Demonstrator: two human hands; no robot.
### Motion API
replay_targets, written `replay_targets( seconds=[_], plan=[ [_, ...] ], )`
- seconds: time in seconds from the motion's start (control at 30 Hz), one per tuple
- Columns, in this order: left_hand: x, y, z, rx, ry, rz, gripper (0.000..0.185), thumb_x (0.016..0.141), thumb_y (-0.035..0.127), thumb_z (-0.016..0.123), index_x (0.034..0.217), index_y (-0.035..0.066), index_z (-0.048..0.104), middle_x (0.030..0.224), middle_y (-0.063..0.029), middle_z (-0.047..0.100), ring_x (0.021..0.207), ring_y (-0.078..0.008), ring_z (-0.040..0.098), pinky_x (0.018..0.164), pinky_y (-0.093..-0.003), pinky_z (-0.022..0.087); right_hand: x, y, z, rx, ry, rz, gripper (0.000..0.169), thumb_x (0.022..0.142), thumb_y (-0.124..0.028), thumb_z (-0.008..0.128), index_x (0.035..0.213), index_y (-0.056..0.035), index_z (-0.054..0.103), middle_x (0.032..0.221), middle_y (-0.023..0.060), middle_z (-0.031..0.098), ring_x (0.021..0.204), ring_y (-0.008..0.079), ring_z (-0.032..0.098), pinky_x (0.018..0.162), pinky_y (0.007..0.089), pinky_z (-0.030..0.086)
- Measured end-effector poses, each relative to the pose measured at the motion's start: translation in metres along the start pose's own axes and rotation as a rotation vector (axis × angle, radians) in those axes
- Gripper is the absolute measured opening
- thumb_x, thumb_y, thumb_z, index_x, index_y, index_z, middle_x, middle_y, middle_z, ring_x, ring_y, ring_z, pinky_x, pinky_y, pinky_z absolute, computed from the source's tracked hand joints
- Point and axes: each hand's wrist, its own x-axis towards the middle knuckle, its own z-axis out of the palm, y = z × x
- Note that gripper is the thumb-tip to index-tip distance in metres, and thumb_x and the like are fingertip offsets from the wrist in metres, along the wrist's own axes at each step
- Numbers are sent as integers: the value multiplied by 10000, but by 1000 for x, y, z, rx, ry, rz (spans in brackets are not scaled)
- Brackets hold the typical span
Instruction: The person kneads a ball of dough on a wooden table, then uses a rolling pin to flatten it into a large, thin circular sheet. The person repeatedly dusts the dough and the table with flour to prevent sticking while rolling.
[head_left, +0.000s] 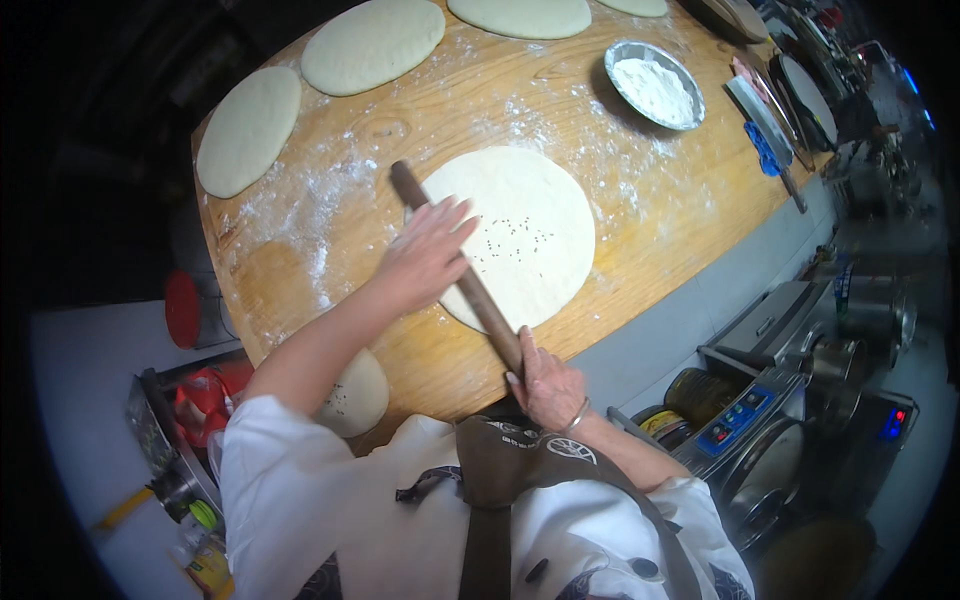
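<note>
A round flat sheet of dough (540, 202), with small dark seeds near its middle, lies on the floured wooden table (360, 217). Across its left side runs a dark wooden rolling pin (480, 300), slanting from upper left to lower right. My left hand (429, 251) presses on the pin's upper part with its fingers stretched out. At the pin's lower end, my right hand (550, 386) grips it, the index finger lying along the wood. A smaller seeded dough piece (360, 397) sits by the table's near edge, partly behind my left forearm.
Several flat dough rounds (251, 131) line the table's far and left edges. A metal bowl of flour (655, 86) stands at the back right. Near the right edge lies a cleaver (757, 120) beside a blue cloth (763, 148). Kitchen equipment with a blue control panel (735, 421) stands at lower right.
</note>
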Motion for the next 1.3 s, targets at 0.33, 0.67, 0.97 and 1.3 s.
replay_targets(
  seconds=[0.33, 0.67, 0.97, 1.3],
  plan=[
    [49, 19, 5, 157, 37, 252, 488, 951, 362, 327, 1405, 188, 290, 1492, -37, 191, 1387, -191, 126, 1137, -433, 58, -4, 10, -11, -18, 29, 150, 657, 768, -172, 605, 1335, 31, 343, 614, 112, 579, 494, 267, 573, 447, 395, 455],
    [145, 81, 24, -57, 263, 368, 508, 950, 383, 325, 1396, 142, 304, 1496, -22, 188, 1384, -168, 138, 1137, -411, 51, -32, 47, -24, -100, 69, 229, 761, 733, -136, 620, 1395, -48, 256, 675, 137, 610, 559, 290, 604, 481, 396, 478],
    [30, 3, -9, 268, 34, 254, 492, 923, 339, 415, 1299, 22, 436, 1380, -109, 405, 1330, -227, 295, 1118, -405, 178, 4, 3, 1, -62, 8, 10, 683, 787, -209, 587, 1338, 80, 304, 481, 85, 532, 384, 216, 524, 379, 348, 420],
    [-42, -35, 2, 11, -2, 34, 538, 860, 269, 538, 1356, 138, 374, 1470, -85, 239, 1372, -263, 168, 1131, -398, 117, 16, -28, 27, -45, -140, -141, 754, 765, -175, 591, 1355, 106, 215, 535, 104, 549, 430, 237, 548, 421, 375, 444]
  ],
)
